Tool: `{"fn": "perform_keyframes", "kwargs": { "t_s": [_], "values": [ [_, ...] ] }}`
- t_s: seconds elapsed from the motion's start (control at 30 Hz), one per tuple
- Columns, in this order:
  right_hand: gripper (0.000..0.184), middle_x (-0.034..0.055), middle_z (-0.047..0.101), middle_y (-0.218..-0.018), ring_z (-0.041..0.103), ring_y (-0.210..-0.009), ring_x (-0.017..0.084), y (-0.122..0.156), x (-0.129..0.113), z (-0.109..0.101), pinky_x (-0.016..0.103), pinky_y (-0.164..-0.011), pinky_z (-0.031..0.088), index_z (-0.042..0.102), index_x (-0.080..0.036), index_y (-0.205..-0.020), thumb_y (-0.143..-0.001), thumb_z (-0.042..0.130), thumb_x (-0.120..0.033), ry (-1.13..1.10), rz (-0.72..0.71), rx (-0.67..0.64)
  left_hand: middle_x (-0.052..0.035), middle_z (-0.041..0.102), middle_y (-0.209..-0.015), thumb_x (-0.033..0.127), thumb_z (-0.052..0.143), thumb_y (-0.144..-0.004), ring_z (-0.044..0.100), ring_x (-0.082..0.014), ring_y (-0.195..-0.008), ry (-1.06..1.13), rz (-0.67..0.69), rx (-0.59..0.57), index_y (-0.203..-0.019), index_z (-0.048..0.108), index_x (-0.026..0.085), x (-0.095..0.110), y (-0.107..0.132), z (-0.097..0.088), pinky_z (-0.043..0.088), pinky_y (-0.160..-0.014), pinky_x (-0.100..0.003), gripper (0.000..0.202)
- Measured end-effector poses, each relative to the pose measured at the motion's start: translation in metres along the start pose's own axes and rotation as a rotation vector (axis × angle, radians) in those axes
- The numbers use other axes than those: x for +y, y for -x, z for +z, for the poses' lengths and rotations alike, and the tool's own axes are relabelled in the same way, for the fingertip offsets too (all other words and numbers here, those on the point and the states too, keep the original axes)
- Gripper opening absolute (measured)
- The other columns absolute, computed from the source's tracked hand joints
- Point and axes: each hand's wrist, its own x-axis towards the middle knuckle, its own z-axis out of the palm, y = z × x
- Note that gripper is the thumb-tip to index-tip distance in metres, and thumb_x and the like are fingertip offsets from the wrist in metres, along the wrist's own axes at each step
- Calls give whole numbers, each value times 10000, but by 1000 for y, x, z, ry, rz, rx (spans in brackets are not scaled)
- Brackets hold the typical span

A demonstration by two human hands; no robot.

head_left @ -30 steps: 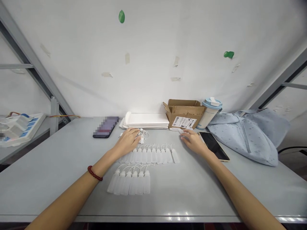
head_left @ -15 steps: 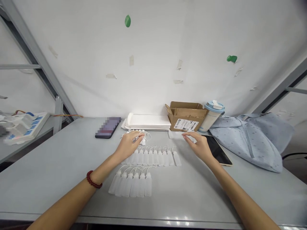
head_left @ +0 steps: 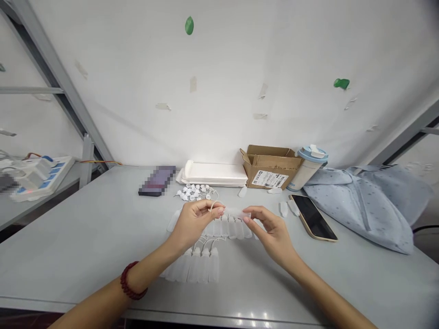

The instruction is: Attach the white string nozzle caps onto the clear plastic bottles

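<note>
Over the rows of small bottles, my left hand point(head_left: 194, 224) pinches a white cap point(head_left: 216, 204) with a thin loop strap; the fingers partly hide it. Facing it, my right hand point(head_left: 272, 230) is closed on a small translucent bottle point(head_left: 244, 214), its neck end pointing left toward the cap. A narrow gap seems to separate the two. Beneath my hands lies a back row of capped bottles point(head_left: 232, 228), and a front row point(head_left: 195, 267) is nearer me, partly behind my left wrist. Beyond my left hand is a pile of loose white caps point(head_left: 194, 191).
Uncapped bottles point(head_left: 283, 209) lie right of my right hand, beside a dark-screened phone point(head_left: 313, 218). Behind are white packets point(head_left: 216, 173), an open carton point(head_left: 270, 170), a lidded cup point(head_left: 307, 169) and a blue fabric bag point(head_left: 360, 205). Another phone point(head_left: 157, 180) lies left; a power strip point(head_left: 48, 178) is farther left.
Both hands have come back toward me and closer together, the left from the caps with one, the right from the loose bottles with one. The view has shifted slightly.
</note>
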Motion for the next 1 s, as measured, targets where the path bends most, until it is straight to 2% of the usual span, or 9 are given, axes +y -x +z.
{"fn": "perform_keyframes", "kwargs": {
  "t_s": [0.27, 0.57, 0.67, 0.8, 1.0],
  "values": [
    [243, 49, 629, -834, 568, -768, 173, 0, 0, 1, 291, -654, 461, 617, -202, -936, -782, 636, -389, -260, 161, -51, -34, 695, -764, 269, 658, -749, 620, -150, -750, -16, -13, -34, -807, 707, 143, 2, 1, 1, 502, -720, -239, 147],
    [235, 26, 629, -791, 551, -717, 146, 1, 0, 2, 280, -649, 464, 618, -200, -941, -781, 640, -371, -267, 153, -101, -37, 699, -768, 285, 695, -726, 610, -134, -705, 107, -96, -146, -788, 689, 147, -4, -1, -3, 493, -681, -242, 151],
    [218, 33, 650, -822, 570, -731, 154, 2, -2, 3, 287, -661, 483, 630, -198, -924, -780, 638, -361, -213, 102, -97, -54, 704, -755, 310, 697, -732, 634, -156, -728, 165, -152, -209, -828, 666, 133, -5, -3, -5, 487, -637, -241, 204],
    [176, 32, 678, -846, 610, -783, 165, 5, -3, 4, 294, -718, 500, 638, -202, -924, -792, 630, -319, -81, -7, -101, -38, 688, -697, 350, 672, -759, 616, -129, -638, 151, -165, -293, -857, 659, 132, -7, -3, -6, 466, -592, -227, 239],
    [168, 42, 691, -818, 628, -693, 151, 8, 1, 9, 256, -632, 515, 610, -191, -970, -821, 602, -266, 214, -309, -12, -7, 639, -630, 340, 672, -748, 571, -104, -593, 37, -118, -280, -792, 652, 130, -4, 0, -3, 468, -597, -215, 216]
  ]
}}
